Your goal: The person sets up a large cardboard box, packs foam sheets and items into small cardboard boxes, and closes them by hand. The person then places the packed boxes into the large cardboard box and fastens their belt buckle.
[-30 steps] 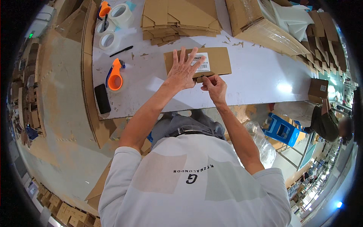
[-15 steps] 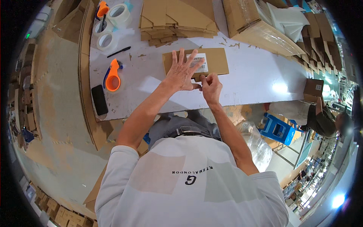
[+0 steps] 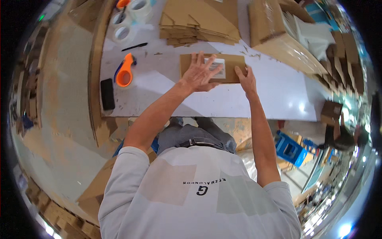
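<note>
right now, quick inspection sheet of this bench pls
surface: white table, cardboard scraps by the stack
job's things: flat brown parcel with a white label
clutter: orange tape dispenser, tape rolls, black pen, black phone, stack of flat cartons
grippers: left hand flat on the parcel, fingers spread; right hand at its right edge
cables: nothing seen
surroundings: large open box, blue crate, another person

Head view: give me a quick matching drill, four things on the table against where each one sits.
1. left hand
2. right hand
3. tape dispenser
4. black phone

A. near the table's front left edge
B. flat on the box's white label
C. at the box's right end
D. orange, left of the box

Pairs: 1-B, 2-C, 3-D, 4-A
</note>
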The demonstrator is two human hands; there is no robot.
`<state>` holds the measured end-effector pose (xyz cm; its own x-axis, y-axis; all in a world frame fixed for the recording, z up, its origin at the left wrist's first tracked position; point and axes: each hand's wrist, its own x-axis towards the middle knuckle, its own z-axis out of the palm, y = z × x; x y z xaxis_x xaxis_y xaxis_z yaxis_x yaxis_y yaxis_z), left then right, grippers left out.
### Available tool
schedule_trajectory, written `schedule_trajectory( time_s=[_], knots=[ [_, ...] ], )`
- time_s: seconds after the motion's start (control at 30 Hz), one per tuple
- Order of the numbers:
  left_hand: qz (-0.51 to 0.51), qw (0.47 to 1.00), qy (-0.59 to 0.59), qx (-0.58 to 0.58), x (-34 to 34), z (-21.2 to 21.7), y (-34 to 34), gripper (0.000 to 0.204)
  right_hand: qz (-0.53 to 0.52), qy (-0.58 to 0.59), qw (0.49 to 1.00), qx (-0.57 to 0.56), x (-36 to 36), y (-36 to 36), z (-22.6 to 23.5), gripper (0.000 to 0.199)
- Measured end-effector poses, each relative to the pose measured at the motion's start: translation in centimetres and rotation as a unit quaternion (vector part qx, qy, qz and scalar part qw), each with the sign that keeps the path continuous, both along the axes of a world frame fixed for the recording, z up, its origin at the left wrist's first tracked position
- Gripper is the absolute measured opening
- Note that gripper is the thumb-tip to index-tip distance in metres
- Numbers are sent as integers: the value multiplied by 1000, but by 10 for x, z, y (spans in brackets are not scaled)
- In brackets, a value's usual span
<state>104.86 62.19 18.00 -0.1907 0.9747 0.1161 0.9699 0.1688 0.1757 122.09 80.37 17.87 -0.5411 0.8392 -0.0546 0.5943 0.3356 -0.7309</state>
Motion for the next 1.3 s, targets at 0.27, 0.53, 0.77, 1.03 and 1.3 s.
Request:
schedule_trajectory(
  time_s=[0.27, 0.53, 0.77, 1.03, 1.3],
  knots=[
    [93, 988, -119, 26, 49, -1, -73, 122, 254, -12, 949, -188, -3, -20, 1, 54],
    [317, 927, -178, 87, 148, 53, -200, 110, 280, -57, 840, -462, -26, -20, -25, 50],
    [702, 690, -78, 158, 302, 149, -325, 112, 567, -43, 792, -220, -89, -102, -75, 43],
    [924, 275, 190, 187, 354, 173, -498, 99, 726, -78, 680, 76, -116, -204, -72, 83],
    [999, 37, 9, 29, 347, 14, -691, 107, 700, -315, 601, 223, -108, -243, -65, 124]
  ],
)
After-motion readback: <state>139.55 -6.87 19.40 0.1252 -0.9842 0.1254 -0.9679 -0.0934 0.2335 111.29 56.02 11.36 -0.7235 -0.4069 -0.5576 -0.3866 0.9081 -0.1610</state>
